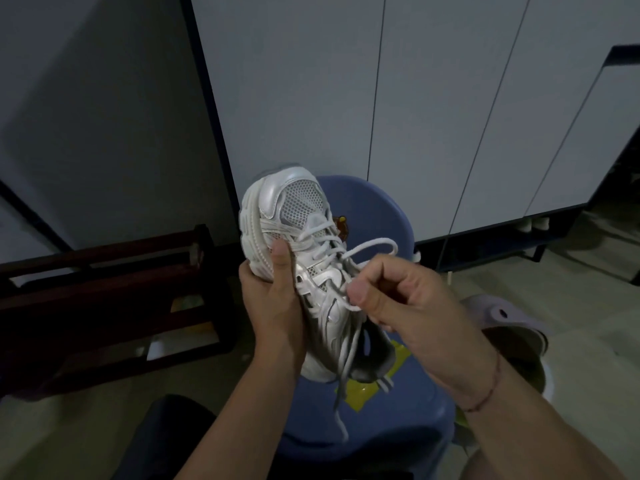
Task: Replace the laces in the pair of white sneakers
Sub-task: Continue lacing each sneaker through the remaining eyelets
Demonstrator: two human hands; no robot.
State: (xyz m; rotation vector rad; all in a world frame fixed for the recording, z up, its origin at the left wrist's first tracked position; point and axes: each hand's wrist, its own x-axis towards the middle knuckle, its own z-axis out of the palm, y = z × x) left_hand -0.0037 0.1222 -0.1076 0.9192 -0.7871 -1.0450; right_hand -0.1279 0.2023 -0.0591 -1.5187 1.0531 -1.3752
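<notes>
One white sneaker (294, 202) is in view, held up in the air with its toe pointing away from the person, over a blue plastic stool (388, 216). I cannot make out a second sneaker. One white lace (377, 242) is threaded through the eyelets. It forms a loop above the tongue, and its loose ends hang down past the heel toward the stool seat.

Both hands are on the shoe. The left hand (273, 306) cups the sole from the side, its fingers (282, 258) gripping the sneaker with the thumb pressed on the upper. The fingers (360, 292) of the right hand (408, 299) are curled and pinch the lace near the middle eyelets. One thin red bracelet (491, 386) circles the right wrist.

The stool seat carries one yellow patch (363, 389) and one small bear sticker (343, 226), both partly hidden by the sneaker. A dark wooden rack (104, 292) stands on the floor to the left. White cupboard doors (311, 98) fill the background. A pale lilac object (502, 317) lies on the floor to the right, partly hidden behind the right forearm; I cannot tell what it is.
</notes>
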